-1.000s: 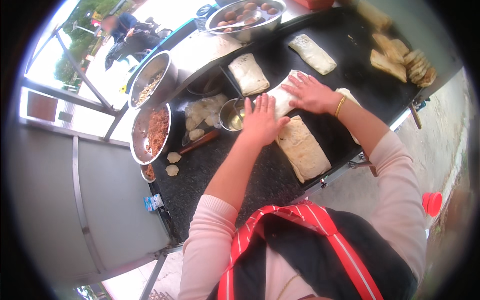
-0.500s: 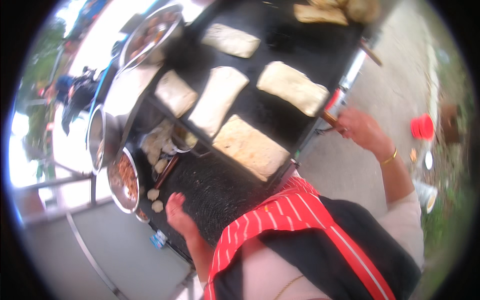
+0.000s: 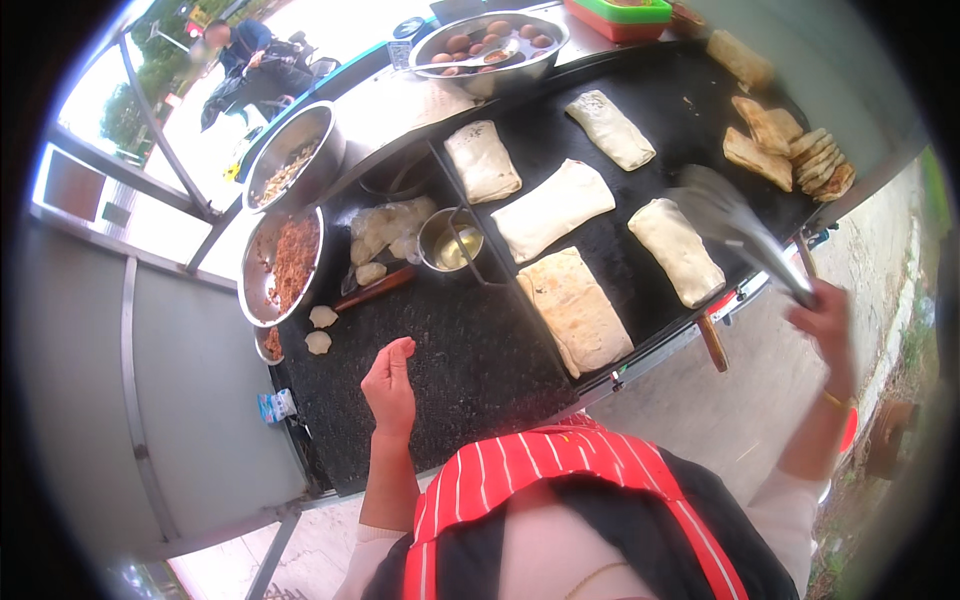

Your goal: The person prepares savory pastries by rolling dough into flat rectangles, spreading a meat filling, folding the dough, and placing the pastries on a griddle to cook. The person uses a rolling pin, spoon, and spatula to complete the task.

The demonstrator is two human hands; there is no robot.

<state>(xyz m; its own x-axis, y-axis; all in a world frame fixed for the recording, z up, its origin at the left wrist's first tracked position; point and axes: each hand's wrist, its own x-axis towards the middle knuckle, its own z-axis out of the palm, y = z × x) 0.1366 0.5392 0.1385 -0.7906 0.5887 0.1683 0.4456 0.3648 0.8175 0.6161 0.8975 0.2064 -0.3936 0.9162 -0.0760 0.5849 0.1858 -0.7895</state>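
My right hand is closed round the handle of a metal spatula, whose motion-blurred blade hangs over the black griddle. Just left of the blade lies a pale folded flatbread; a lightly browned flatbread is at the griddle's near edge. Three more pale ones, including a long flatbread, lie farther back. My left hand is held with curled fingers above the dark oily work surface, and nothing shows in it.
On the left stand a bowl of reddish filling, a second steel bowl, dough balls, a rolling pin and an oil pot. Browned flatbreads are stacked far right. Wooden handles jut from the griddle's right edge. A person sits beyond.
My right hand has left the wooden handle at the griddle's edge and now holds the spatula over the griddle. My left hand's fingers are more curled. The view has turned.
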